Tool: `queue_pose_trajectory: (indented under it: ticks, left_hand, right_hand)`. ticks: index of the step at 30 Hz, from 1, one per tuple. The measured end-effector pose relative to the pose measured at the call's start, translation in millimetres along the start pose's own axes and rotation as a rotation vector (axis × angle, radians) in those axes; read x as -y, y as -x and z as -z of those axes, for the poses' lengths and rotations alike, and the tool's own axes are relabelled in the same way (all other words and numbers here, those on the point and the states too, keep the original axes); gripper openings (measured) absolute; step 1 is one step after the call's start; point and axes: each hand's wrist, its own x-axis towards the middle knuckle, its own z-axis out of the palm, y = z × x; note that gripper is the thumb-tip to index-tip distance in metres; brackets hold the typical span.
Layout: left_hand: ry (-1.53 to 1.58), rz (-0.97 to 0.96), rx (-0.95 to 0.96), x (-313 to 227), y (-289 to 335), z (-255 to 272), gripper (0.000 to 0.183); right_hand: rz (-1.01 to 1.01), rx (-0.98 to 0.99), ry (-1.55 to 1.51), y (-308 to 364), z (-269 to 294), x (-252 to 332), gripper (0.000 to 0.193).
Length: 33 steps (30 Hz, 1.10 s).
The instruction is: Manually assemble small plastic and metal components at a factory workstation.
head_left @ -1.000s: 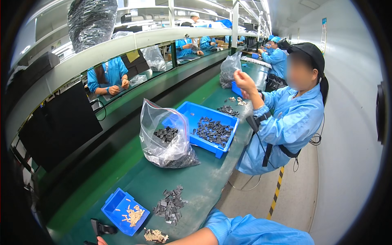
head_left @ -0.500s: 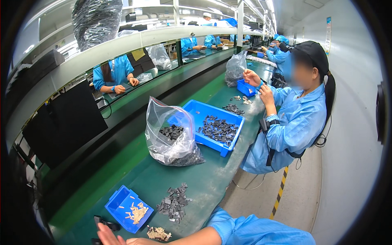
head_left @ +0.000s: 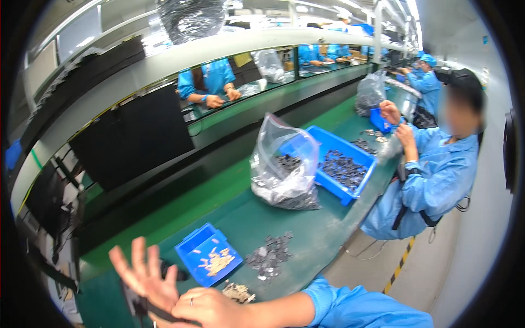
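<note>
"One question: how's the grip of our left hand (head_left: 150, 281)?"
"Spread. Beside it, our right hand (head_left: 212, 307) is at a dark strap (head_left: 161, 313); whether pinching, we can't tell."
"Beyond?"
"Our blue bin (head_left: 189, 245) of pale pieces (head_left: 220, 262), on the tabletop (head_left: 317, 240)."

Bright white light falls from ceiling lamps (head_left: 414, 12) and glints on the clear bag (head_left: 284, 183), while blur softens the left hand (head_left: 152, 281) and fisheye distortion bows the beam (head_left: 262, 41).

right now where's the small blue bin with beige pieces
In the head view, the bin sits low, left of centre on the green table, between the left hand and black pieces.
</note>
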Motion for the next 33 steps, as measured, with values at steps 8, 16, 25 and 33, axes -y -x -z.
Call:
queue_pose_trajectory:
  ticks: [8,16,25,33]
  left_hand:
    - [0.280,0.008,0.239,-22.3,-6.3,-24.1,0.111]
    - [0.130,-0.346,0.208,-15.4,-6.1,-42.2,0.129]
    - [-0.829,-0.427,0.236,-0.9,-35.6,-33.2,0.053]
    - [0.259,-0.245,0.322,-13.4,-28.6,-33.9,0.026]
  right_hand:
    - [-0.217,0.283,-0.103,-25.3,17.8,-16.4,0.022]
    - [-0.201,0.271,-0.133,-17.0,29.5,-33.3,0.021]
    - [0.063,0.141,-0.012,-6.6,0.4,-18.0,0.013]
    - [-0.028,0.194,0.031,4.7,4.5,-31.1,0.020]
